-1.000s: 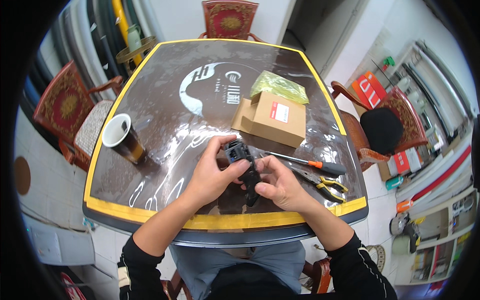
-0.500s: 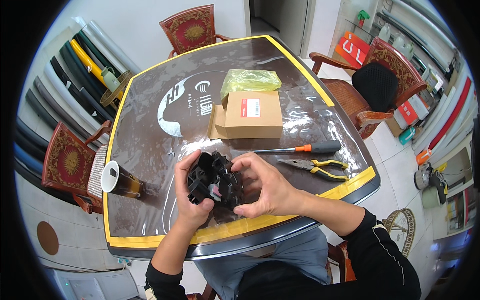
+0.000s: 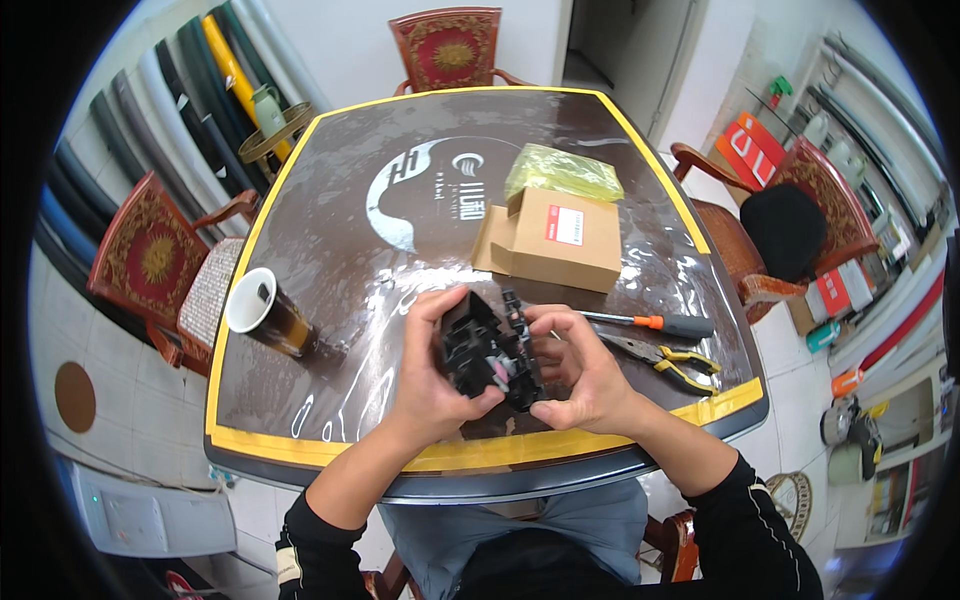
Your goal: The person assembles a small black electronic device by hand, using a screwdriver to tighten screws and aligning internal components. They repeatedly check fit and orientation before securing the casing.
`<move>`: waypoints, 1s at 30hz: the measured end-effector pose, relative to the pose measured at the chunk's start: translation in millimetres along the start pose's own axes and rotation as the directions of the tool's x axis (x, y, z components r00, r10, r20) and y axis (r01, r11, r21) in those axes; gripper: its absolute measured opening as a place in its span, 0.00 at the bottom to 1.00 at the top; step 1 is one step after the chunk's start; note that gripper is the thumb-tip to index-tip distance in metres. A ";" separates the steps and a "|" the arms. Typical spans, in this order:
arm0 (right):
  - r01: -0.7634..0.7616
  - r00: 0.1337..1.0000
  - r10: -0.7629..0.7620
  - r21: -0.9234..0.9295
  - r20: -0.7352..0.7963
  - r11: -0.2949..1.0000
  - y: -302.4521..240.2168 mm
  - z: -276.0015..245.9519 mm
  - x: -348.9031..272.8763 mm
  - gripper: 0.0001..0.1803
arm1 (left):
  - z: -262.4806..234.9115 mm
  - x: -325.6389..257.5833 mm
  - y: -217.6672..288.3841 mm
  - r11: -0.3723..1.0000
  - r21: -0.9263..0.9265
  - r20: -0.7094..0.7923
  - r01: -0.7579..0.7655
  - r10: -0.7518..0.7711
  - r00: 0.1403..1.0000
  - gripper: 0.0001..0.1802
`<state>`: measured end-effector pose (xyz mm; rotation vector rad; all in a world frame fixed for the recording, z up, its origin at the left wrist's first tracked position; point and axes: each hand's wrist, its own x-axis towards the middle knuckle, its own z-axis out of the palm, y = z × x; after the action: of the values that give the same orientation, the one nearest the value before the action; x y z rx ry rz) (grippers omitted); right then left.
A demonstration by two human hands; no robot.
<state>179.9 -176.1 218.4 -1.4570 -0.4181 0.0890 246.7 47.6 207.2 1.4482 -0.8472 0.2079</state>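
Note:
A black plastic mechanism [image 3: 470,345] with ribs, recesses and a small pinkish-grey piece inside is held up over the table's near side. My left hand [image 3: 432,375] clasps its left side, thumb along the lower edge and fingers behind. On the other side, my right hand [image 3: 590,385] curls round a narrow, jagged black section [image 3: 522,350], its thumb at the bottom and fingertips near the top. A dark gap runs between this section and the main body; whether they are joined below, I cannot tell.
Beyond my hands stands an open cardboard box [image 3: 530,262] with a yellowish plastic bag [image 3: 565,172] behind it. A screwdriver [image 3: 685,326] and yellow-black pliers [image 3: 665,362] lie to the right. At left is a paper cup [image 3: 270,315]. Yellow tape [image 3: 320,450] edges the table.
The view has shifted, so the table's things sit farther right. The black mechanism has turned a little, and its right section now stands out more from the body. Both hands keep their grip.

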 end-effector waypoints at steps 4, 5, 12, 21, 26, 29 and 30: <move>0.002 1.000 -0.001 0.025 -0.003 1.000 0.9 1.3 0.4 0.45 | -2.0 2.3 2.0 1.000 0.021 0.029 0.011 -0.012 0.999 0.56; 0.010 1.000 -0.010 0.027 -0.003 1.000 1.0 1.4 0.7 0.46 | -2.6 2.6 2.0 0.999 0.031 0.038 0.008 -0.009 0.999 0.57; 0.117 0.993 -0.114 -0.150 0.028 0.982 -4.5 3.0 1.6 0.46 | -2.5 3.5 -3.2 0.993 0.054 0.051 -0.101 0.098 0.994 0.61; 0.335 0.935 -0.348 -0.506 0.072 0.795 -13.9 -0.2 -1.1 0.54 | -3.7 -5.4 -16.8 0.992 -0.044 -0.047 -0.116 0.114 0.992 0.71; 0.321 0.941 -0.326 -0.524 0.087 0.789 -11.0 0.2 -1.2 0.57 | -3.6 -7.1 -16.5 0.995 -0.079 -0.036 -0.060 0.057 0.998 0.72; 0.307 0.942 -0.331 -0.529 0.052 0.791 -10.2 0.9 -1.6 0.59 | 6.1 -5.2 -6.5 0.987 -0.159 -0.062 0.038 -0.048 0.997 0.74; 0.308 0.939 -0.341 -0.521 0.034 0.796 -9.6 1.6 -1.8 0.59 | 12.0 -5.2 -2.5 0.977 -0.198 -0.075 0.081 -0.098 0.992 0.74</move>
<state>175.8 -176.4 227.5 -1.8919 -0.6735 -0.3768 240.0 38.0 200.8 1.2820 -0.7113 0.1139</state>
